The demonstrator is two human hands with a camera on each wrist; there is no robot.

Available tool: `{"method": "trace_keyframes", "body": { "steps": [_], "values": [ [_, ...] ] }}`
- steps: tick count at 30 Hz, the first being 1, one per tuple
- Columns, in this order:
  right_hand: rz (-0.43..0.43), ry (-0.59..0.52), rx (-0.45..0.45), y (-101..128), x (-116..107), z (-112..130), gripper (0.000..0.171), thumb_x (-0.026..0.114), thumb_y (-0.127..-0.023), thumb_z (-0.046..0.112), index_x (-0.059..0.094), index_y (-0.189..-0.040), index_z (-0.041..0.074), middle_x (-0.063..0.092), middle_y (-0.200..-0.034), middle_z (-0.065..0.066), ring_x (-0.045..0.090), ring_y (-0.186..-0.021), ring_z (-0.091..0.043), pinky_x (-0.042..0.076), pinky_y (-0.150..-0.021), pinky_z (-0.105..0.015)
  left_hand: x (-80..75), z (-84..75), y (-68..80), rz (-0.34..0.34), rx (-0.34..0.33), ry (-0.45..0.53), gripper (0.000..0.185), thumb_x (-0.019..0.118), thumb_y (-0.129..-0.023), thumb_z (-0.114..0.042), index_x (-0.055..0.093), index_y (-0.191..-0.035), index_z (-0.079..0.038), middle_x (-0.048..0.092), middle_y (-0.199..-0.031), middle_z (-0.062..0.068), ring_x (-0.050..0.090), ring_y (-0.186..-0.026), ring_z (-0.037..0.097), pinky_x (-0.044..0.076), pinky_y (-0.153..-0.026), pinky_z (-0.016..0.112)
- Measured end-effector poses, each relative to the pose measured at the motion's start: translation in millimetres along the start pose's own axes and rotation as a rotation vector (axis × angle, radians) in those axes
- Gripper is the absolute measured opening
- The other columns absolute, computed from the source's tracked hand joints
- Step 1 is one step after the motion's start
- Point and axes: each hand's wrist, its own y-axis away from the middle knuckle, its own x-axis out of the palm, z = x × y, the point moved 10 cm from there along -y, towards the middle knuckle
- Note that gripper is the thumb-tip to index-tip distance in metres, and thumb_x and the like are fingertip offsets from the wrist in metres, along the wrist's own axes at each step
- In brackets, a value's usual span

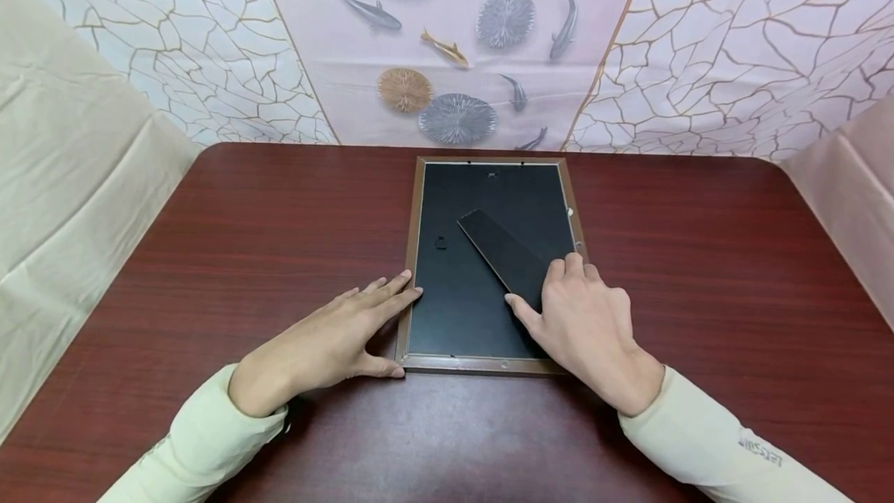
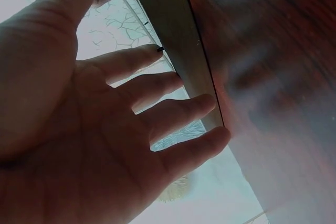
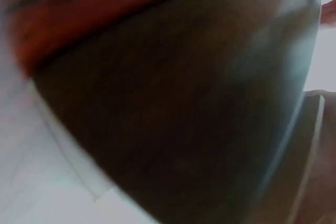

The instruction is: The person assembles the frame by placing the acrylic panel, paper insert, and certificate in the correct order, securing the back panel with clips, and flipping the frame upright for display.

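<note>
A picture frame (image 1: 489, 365) with a brown border lies on the table, its black backing board (image 1: 447, 317) facing up. A black easel stand (image 1: 499, 251) slants across that backing, its squared end toward the upper left. My right hand (image 1: 587, 324) grips the stand's lower part, thumb along its left edge and fingers curled over the other side; their tips are hidden. At the frame's lower left, my left hand (image 1: 328, 340) rests with fingers extended, fingertips on the border and thumb by the corner. The left wrist view shows these spread fingers (image 2: 173, 111) against the frame's side (image 2: 189, 51).
The dark red wooden table (image 1: 279, 223) extends on both sides of the frame. Behind it hangs a patterned cloth (image 1: 461, 37) with fish and round motifs, and pale cloth (image 1: 77, 200) covers the left side. Small metal clips and a hanger (image 1: 441, 242) sit on the backing.
</note>
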Motion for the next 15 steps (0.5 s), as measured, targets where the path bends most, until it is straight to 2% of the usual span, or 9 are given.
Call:
{"method": "trace_keyframes", "body": {
  "steps": [5,7,12,15],
  "values": [
    [0.003,-0.012,-0.015,3.3,-1.0,-2.9,0.067,0.070,-0.093,0.057,0.061,-0.098,-0.008,0.055,-0.087,-0.017,0.059,-0.077,-0.033,0.044,-0.043,-0.045,0.0,-0.8,0.3,-0.008,0.012,-0.004,0.092,0.083,-0.090,-0.039,0.035,-0.165,-0.015,0.023,-0.174,0.012,0.032,-0.155,0.048,0.031,-0.121,0.068],
    [0.009,-0.036,-0.027,5.8,-1.7,-4.9,0.066,0.071,-0.093,0.057,0.062,-0.103,-0.008,0.056,-0.088,-0.016,0.059,-0.079,-0.033,0.043,-0.043,-0.045,-0.4,-1.4,0.7,-0.017,0.020,0.001,0.090,0.084,-0.089,-0.038,0.037,-0.164,-0.018,0.023,-0.174,0.012,0.032,-0.155,0.047,0.031,-0.122,0.068],
    [0.009,-0.123,-0.078,14.0,-4.7,-13.1,0.074,0.075,-0.090,0.058,0.062,-0.124,-0.007,0.064,-0.109,-0.021,0.062,-0.097,-0.037,0.051,-0.047,-0.049,-1.3,-2.4,1.9,-0.029,0.038,-0.003,0.083,0.085,-0.089,-0.035,0.045,-0.160,-0.023,0.025,-0.174,0.014,0.032,-0.156,0.044,0.033,-0.122,0.066],
    [0.055,-0.203,-0.089,21.1,-2.1,-21.9,0.086,0.077,-0.087,0.062,0.056,-0.140,-0.003,0.062,-0.131,-0.023,0.059,-0.117,-0.040,0.057,-0.062,-0.059,-0.9,-2.4,1.8,-0.030,0.042,-0.013,0.083,0.085,-0.089,-0.035,0.045,-0.160,-0.023,0.025,-0.174,0.015,0.033,-0.155,0.045,0.034,-0.122,0.065]
  ]
}}
